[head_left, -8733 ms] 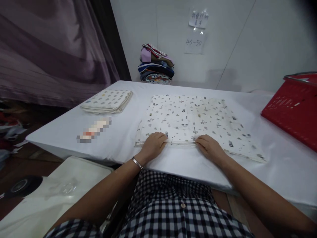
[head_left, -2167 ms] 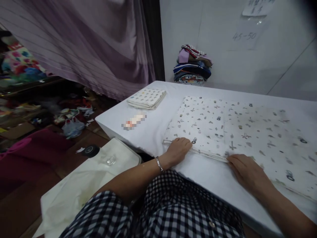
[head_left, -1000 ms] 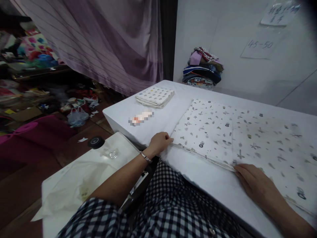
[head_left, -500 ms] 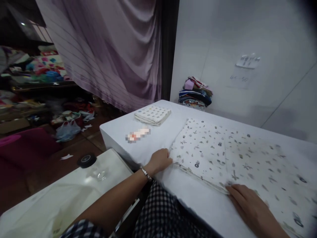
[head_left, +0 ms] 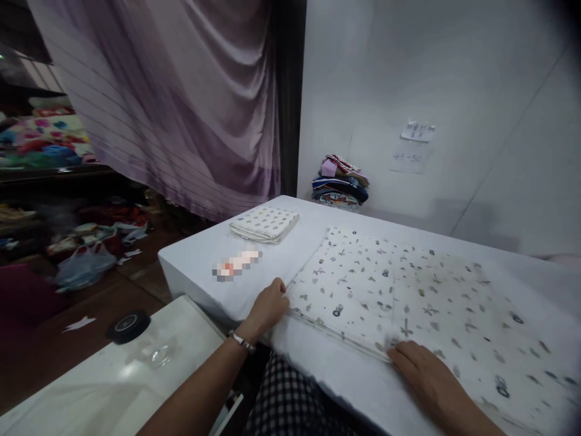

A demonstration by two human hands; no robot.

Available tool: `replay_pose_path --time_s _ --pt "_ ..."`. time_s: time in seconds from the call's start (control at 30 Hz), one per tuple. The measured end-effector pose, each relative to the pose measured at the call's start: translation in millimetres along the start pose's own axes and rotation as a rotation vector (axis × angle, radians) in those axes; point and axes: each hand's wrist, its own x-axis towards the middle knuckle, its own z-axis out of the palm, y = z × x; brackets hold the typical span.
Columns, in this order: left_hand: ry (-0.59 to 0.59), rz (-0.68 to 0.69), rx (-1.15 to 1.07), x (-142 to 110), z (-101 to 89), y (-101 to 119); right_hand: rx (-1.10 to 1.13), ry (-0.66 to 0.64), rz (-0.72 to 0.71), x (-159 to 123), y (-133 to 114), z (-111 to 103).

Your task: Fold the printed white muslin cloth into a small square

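A white cloth with small printed motifs (head_left: pixel 358 284) lies spread over the white-covered table (head_left: pixel 313 369), its left part folded into layers with a crease running down the middle. At the cloth's left edge, near the front corner, my left hand (head_left: pixel 269 307) is closed, pinching the edge. My right hand (head_left: pixel 420 372) is on the front edge by the crease, its fingers together and closed on the layers; the thumb is hidden. Farther back on the table's left sits a folded white cloth with coloured hearts (head_left: pixel 267 224). A pixelated patch covers something in front of it.
A lower white surface (head_left: pixel 181 327) at the left holds a black round object (head_left: pixel 128 326) and a clear ring-like item (head_left: pixel 160 356). Folded fabrics (head_left: pixel 340 188) are stacked by the wall. A purple curtain (head_left: pixel 195 109) hangs behind; plastic bags (head_left: pixel 86 266) lie on the floor.
The view has turned slightly right and tilted up, so the table and both hands appear shifted left and lower. Both hands stay at the same edges of the printed cloth.
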Motion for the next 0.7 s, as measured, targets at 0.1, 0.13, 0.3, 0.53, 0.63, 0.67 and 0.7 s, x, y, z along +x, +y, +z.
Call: replay_pose_path --time_s 0.1,0.13,0.3,0.53,0.63,0.67,0.7 --pt "-0.018 0.002 0.129 -4.8 -0.3 3.0 0.077 -0.07 0.15 4.1 -8.5 -4.9" --pt "-0.008 0.016 0.181 -5.7 -1.3 5.0 0.092 -0.087 0.209 5.3 -11.3 -6.5" --pt "0.265 0.505 0.323 -9.0 13.2 37.1 0.048 -0.154 0.283 10.9 -12.7 -8.5" --pt "-0.009 1.163 0.123 -44.2 80.8 121.5 0.019 -0.218 0.257 14.7 -0.6 -13.2" --pt "-0.041 1.151 0.201 -38.6 90.7 143.5 0.026 -0.219 0.26 15.3 -1.4 -13.0" --pt "-0.058 1.144 0.227 -35.0 92.0 146.9 0.035 -0.209 0.261 13.3 -1.7 -13.4" --pt "-0.075 1.148 0.245 -31.5 92.9 148.3 0.044 -0.195 0.265 9.4 -1.8 -14.7"
